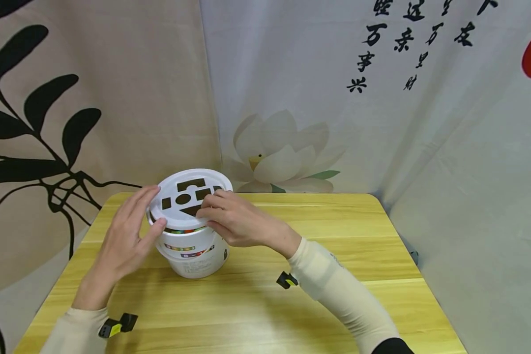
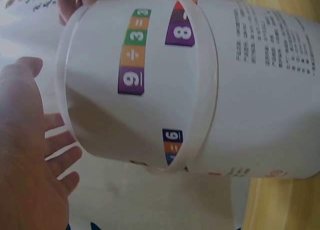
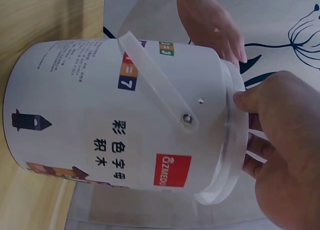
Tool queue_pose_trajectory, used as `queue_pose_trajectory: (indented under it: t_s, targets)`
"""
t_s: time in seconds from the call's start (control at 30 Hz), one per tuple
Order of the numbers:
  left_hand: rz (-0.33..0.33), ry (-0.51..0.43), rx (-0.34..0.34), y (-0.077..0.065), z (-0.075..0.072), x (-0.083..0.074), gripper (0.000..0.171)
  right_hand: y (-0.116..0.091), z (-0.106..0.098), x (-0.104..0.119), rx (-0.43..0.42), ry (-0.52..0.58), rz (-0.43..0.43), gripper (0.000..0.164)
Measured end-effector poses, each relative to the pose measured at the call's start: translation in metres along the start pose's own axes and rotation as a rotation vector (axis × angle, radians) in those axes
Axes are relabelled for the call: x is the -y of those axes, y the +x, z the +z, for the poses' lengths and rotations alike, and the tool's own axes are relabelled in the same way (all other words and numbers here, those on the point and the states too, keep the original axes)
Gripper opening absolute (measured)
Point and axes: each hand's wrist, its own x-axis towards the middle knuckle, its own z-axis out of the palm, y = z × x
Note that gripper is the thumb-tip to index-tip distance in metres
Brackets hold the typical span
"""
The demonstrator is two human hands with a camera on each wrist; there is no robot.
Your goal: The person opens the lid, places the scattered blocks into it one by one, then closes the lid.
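A white bucket (image 1: 194,268) with printed sums and lettering stands upright at the back left of the table. Its round white lid (image 1: 171,216) has several shaped cutouts, and a thin coloured strip shows beneath the front edge. My left hand (image 1: 126,236) rests at the lid's left side, fingers and thumb spread and fairly straight. On the right front of the lid, my right hand (image 1: 243,221) pinches the rim, thumb at the edge and fingers curled over the top. In the right wrist view, the bucket's plastic handle (image 3: 160,84) hangs down its side. The bucket's inside is hidden.
The yellow wood-grain table (image 1: 327,275) extends in front and to the right. Behind it hangs a pale curtain (image 1: 283,64) with a printed flower and black characters. Another curtain with dark leaves (image 1: 48,98) hangs at the left.
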Motion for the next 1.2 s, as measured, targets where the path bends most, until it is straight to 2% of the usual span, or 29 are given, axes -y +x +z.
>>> queue_pose_trajectory:
  t_s: [0.3,0.47,0.53,0.63,0.73,0.83,0.97,1.2]
  targets:
    - [-0.101,-0.009,0.132,0.001,0.001,0.010,0.077,-0.001,0.007,0.001,0.004,0.067,0.011,0.023]
    - [-0.129,-0.014,0.175,-0.001,0.001,0.012,0.081,-0.005,0.009,0.000,-0.025,0.110,0.040,0.023]
    - [-0.134,-0.015,0.183,-0.002,0.001,0.013,0.082,-0.006,0.010,-0.003,-0.041,0.106,0.098,0.027]
    - [-0.142,-0.018,0.192,-0.002,0.002,0.013,0.084,-0.007,0.012,-0.008,-0.030,0.073,0.251,0.042]
    - [-0.155,-0.021,0.204,-0.003,0.002,0.013,0.086,-0.009,0.016,-0.014,0.053,0.060,0.421,0.066]
    - [-0.170,-0.027,0.213,-0.003,0.003,0.013,0.087,-0.011,0.020,-0.018,0.151,0.090,0.532,0.084]
    - [-0.180,-0.055,0.206,-0.005,0.005,0.014,0.089,-0.011,0.024,-0.022,0.204,0.154,0.583,0.093]
    - [-0.165,-0.139,0.154,-0.007,0.013,0.016,0.091,-0.012,0.030,-0.026,0.222,0.174,0.586,0.097]
